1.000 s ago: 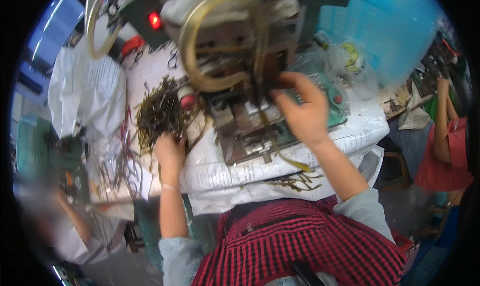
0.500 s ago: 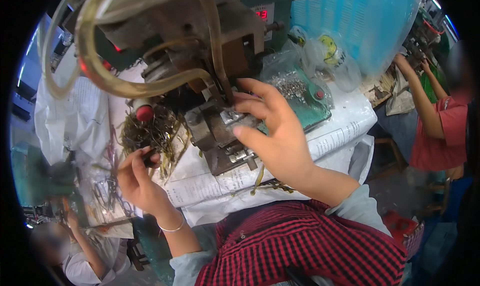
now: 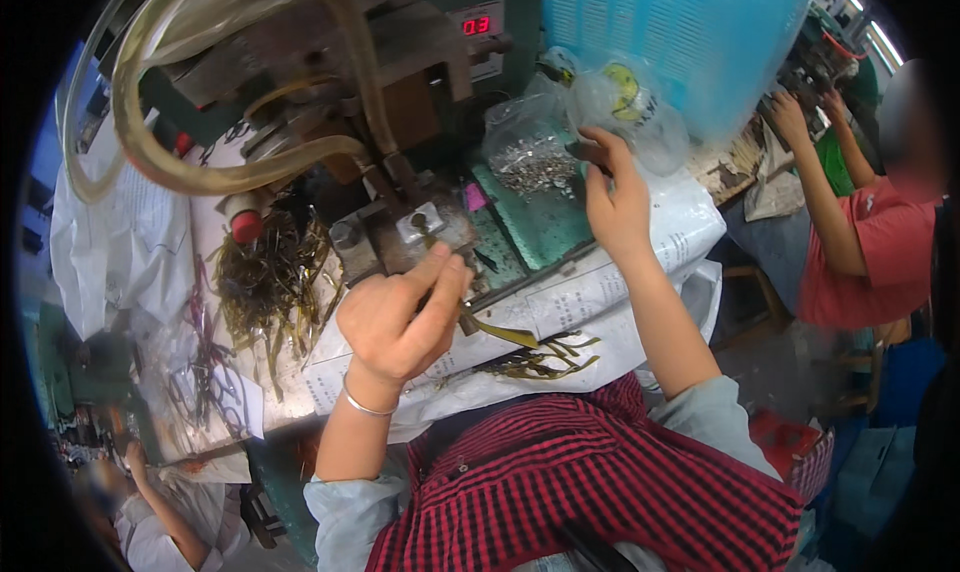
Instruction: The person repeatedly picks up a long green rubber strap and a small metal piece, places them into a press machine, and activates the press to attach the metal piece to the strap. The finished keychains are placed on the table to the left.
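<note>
Hidden: fingertips of the right hand (image 3: 615, 197) sit among clear plastic bags (image 3: 560, 132), so I cannot tell whether they grip anything; the press machine (image 3: 400, 62) is cut off at the top edge, and what lies under its head is too dark to read.
Left hand: the left hand (image 3: 395, 322) is raised over the bench (image 3: 640, 272) edge, fingers (image 3: 440, 272) pinched together on a thin brass-coloured metal strip (image 3: 495, 330).
Strip: it juts out from below the pinch toward the person's right, its free end above the printed paper (image 3: 560, 297) covering the bench; the pinched end lies just in front of the machine's metal fixture plate (image 3: 425, 227).
Right hand: it reaches well away from the strip, up to the bags of small silver parts (image 3: 535, 167) on the green base.
Nearby: a tangled pile of brass strips (image 3: 265, 282) lies to the left of the left hand, beside a red button (image 3: 245, 222); more loose strips (image 3: 540, 357) hang over the bench edge near the red checked shirt (image 3: 610, 482).
Others: a person in a red top (image 3: 865, 262) works at the far right.
Change: half a second ago the right hand was at the fixture and the left hand was low beside the pile; now the left hand is at the fixture and the right has gone to the bags.
</note>
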### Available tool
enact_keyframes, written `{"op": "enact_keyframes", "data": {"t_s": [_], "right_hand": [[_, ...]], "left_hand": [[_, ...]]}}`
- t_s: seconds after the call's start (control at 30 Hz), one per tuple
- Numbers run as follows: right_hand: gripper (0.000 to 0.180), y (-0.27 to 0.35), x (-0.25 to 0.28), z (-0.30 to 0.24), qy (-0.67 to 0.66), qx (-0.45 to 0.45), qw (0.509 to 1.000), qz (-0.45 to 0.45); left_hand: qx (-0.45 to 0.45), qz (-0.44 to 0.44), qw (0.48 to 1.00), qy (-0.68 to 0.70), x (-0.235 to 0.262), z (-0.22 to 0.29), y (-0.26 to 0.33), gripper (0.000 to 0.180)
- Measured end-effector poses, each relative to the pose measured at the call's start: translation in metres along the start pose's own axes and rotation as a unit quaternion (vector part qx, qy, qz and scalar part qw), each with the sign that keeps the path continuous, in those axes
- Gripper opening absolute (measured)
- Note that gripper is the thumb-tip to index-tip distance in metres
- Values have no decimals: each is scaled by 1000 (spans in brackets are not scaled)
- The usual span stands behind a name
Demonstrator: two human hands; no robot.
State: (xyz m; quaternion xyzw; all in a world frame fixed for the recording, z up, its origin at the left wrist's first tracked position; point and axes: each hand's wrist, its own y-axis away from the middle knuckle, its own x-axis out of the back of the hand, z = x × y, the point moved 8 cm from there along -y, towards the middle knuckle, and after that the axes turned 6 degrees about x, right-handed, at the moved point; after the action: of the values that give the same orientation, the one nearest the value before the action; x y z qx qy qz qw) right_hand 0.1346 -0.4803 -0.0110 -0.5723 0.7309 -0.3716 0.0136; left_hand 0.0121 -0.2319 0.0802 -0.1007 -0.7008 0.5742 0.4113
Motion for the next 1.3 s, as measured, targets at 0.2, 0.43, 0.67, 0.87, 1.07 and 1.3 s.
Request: {"op": "enact_keyframes", "data": {"t_s": [0.2, 0.43, 0.67, 0.87, 1.07, 1.3], "right_hand": [[13, 31, -21, 13, 27, -41, 982, -182], [10, 32, -50, -11, 240, 97, 951, -170], [15, 43, -11, 6, 73, -43, 996, -20], [13, 17, -34, -40, 16, 31, 999, 4], [14, 39, -15, -1, 97, 7, 995, -19], [14, 62, 37, 6, -17, -91, 995, 36]], "left_hand": [[20, -13, 1000, 3, -4, 1, -1, 29], [156, -56, 985, 53, 5, -4, 19, 29], [369, 0, 870, -327, 169, -67, 75, 17], [407, -219, 790, -403, 164, -153, 169, 15], [436, -272, 764, -390, 117, -189, 216, 13], [591, 72, 797, 101, 137, -203, 204, 38]]}}
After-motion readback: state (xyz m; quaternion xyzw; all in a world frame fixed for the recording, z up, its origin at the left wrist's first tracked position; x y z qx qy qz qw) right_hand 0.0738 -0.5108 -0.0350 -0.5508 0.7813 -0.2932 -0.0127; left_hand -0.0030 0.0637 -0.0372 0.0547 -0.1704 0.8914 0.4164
